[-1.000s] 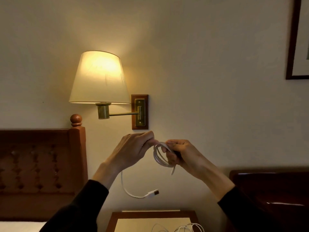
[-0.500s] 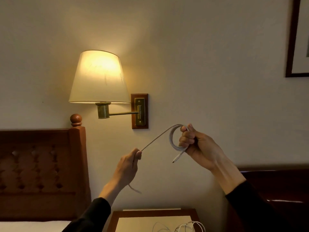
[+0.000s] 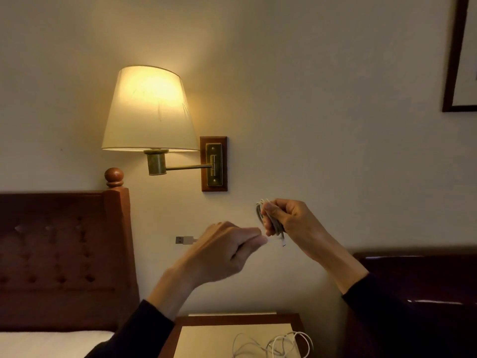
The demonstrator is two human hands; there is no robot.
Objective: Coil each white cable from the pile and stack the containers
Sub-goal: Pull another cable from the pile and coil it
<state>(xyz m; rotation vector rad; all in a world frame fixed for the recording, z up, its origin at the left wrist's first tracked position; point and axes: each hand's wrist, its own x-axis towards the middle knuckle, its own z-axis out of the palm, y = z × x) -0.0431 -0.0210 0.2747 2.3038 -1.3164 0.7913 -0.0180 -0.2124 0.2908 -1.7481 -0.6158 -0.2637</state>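
The right hand (image 3: 289,220) holds the coiled white cable (image 3: 271,218) upright, its fingers (image 3: 268,215) curled around the loops. The left hand (image 3: 227,251) pinches the cable's free end, whose USB plug (image 3: 183,240) juts out leftward. More loose cables (image 3: 273,344) lie on the tabletop (image 3: 206,339) below.

We face a plain cream wall (image 3: 322,73) lit warmly by 1 wall lamp (image 3: 148,109) whose brass arm runs to a wooden mounting plate (image 3: 214,164). At left stands a dark red wooden headboard (image 3: 59,254) topped by a round finial (image 3: 114,177), with white bedding (image 3: 51,343) below. A nightstand (image 3: 185,324) sits at the bottom; a dark picture frame (image 3: 454,60) hangs at upper right.
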